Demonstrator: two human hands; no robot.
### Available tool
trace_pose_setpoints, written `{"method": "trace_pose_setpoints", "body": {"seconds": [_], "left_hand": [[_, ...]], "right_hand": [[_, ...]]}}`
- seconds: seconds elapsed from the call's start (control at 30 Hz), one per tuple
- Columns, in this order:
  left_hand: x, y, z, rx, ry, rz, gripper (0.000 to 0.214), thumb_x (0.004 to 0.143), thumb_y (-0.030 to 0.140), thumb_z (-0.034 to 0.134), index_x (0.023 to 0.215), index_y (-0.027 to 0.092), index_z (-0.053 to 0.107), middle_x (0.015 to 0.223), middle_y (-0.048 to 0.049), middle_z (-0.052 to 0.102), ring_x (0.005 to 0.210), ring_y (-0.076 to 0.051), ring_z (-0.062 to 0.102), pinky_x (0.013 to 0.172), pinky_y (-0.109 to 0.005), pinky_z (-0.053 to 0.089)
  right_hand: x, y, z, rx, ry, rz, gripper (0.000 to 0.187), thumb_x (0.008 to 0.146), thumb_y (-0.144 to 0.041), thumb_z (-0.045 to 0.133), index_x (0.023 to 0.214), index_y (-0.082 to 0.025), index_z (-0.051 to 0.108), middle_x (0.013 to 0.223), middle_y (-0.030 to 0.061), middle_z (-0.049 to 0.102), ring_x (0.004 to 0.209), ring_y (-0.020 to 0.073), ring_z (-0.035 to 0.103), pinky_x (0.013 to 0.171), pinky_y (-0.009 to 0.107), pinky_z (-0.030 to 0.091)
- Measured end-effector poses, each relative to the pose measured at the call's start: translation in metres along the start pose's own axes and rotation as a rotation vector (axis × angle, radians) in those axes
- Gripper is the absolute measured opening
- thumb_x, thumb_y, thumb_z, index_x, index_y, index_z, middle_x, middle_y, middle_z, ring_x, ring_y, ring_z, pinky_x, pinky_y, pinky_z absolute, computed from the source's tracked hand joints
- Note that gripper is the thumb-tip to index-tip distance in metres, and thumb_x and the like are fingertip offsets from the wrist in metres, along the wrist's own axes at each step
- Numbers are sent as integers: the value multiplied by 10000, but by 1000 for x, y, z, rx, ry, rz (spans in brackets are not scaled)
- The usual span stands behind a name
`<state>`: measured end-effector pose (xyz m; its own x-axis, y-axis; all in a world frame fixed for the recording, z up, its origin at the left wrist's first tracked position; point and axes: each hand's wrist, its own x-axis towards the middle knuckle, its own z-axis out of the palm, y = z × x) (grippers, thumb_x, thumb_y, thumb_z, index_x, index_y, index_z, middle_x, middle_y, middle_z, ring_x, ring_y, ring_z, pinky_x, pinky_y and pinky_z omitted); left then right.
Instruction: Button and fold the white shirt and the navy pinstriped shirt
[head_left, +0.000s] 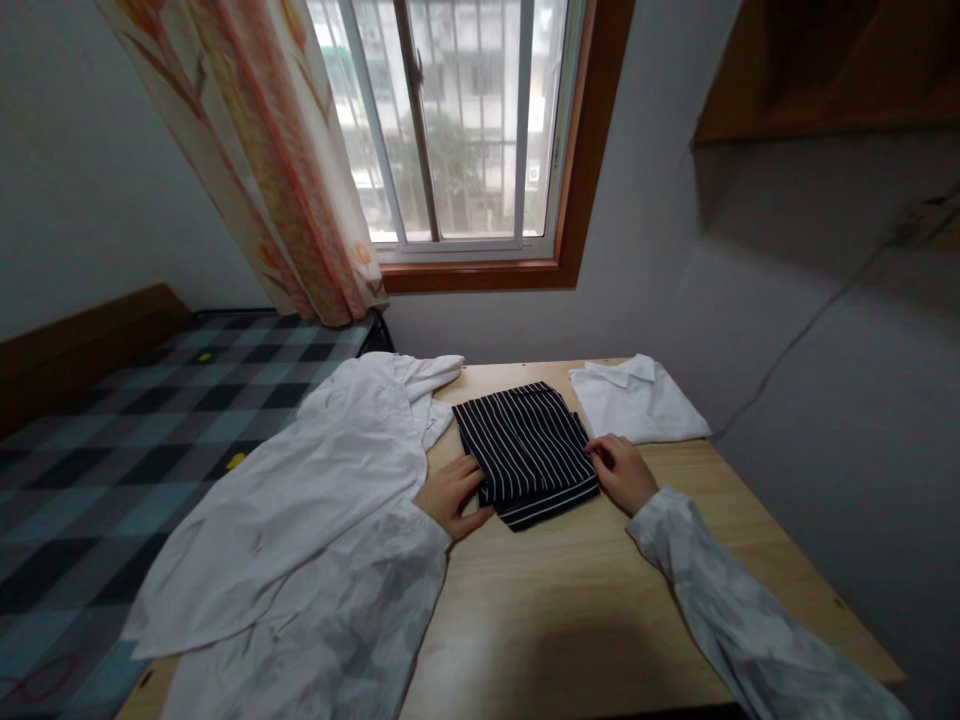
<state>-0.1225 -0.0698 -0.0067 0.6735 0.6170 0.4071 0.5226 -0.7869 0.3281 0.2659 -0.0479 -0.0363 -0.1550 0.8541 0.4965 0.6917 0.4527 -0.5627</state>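
A folded black garment with thin white stripes (pixel 529 450) lies in the middle of the wooden table (pixel 570 600). My left hand (pixel 450 495) rests at its left edge, fingers stretched flat against the fabric with the thumb under the near corner. My right hand (pixel 621 470) touches its right edge, fingers curled lightly onto the cloth. Both arms wear pale patterned sleeves.
A loose white shirt (pixel 315 490) sprawls over the table's left side and hangs off the edge. A folded white collared shirt (pixel 637 400) sits at the back right. A bed with a checked cover (pixel 112 440) stands left. Window and curtain (pixel 292 170) are behind; a wall runs on the right.
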Motion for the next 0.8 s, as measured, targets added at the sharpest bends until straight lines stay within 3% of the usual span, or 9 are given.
{"method": "trace_pose_setpoints", "body": {"seconds": [0.13,0.23,0.33,0.47,0.53,0.63,0.8], "left_hand": [[-2,8,-7,65,113,-67,356,857,431,761,1142,228,693,1196,-143,723,1110,-323,691,1036,-507,566],[-2,12,-13,104,181,-64,582,805,551,818,1274,233,679,1348,-174,692,1225,-365,667,1097,-562,528],[-3,7,-13,72,64,58,735,833,547,803,1470,236,609,1533,-196,616,1373,-390,614,1179,-603,473],[-4,-7,-3,9,-49,50,447,960,468,695,1346,242,709,1400,-159,727,1263,-334,708,1088,-523,570],[-5,-10,2,20,-55,17,317,1004,390,620,1258,245,740,1348,-139,755,1239,-314,723,1080,-499,580],[-5,-9,3,53,-65,-3,285,1005,300,569,1238,244,722,1318,-127,765,1219,-295,728,1081,-472,575],[-5,-2,-3,69,-5,-112,251,1016,290,534,1205,253,696,1087,-100,782,1030,-278,753,961,-423,588]], "right_hand": [[0,1,-2,-36,8,-21,152,964,-172,564,986,-234,702,992,97,694,989,301,645,924,489,531],[-1,1,-10,-22,-9,-90,284,931,-131,559,1136,-232,728,1242,133,687,1177,315,643,1053,528,529],[-3,3,-20,12,-145,-214,532,867,-80,535,1343,-242,707,1489,124,636,1363,316,596,1170,558,480],[-9,7,-33,12,-307,-307,703,818,-134,605,1504,-281,649,1512,113,656,1360,331,626,1165,564,494],[-12,7,-38,-3,-327,-327,678,840,-198,666,1513,-282,648,1486,129,668,1341,344,635,1158,566,496],[-14,5,-40,-14,-341,-353,562,875,-285,735,1436,-271,702,1376,145,711,1262,346,666,1106,558,527],[-9,-4,-36,-20,-318,-413,258,909,-266,722,1157,-266,793,1307,147,742,1233,346,680,1075,587,546]]}}
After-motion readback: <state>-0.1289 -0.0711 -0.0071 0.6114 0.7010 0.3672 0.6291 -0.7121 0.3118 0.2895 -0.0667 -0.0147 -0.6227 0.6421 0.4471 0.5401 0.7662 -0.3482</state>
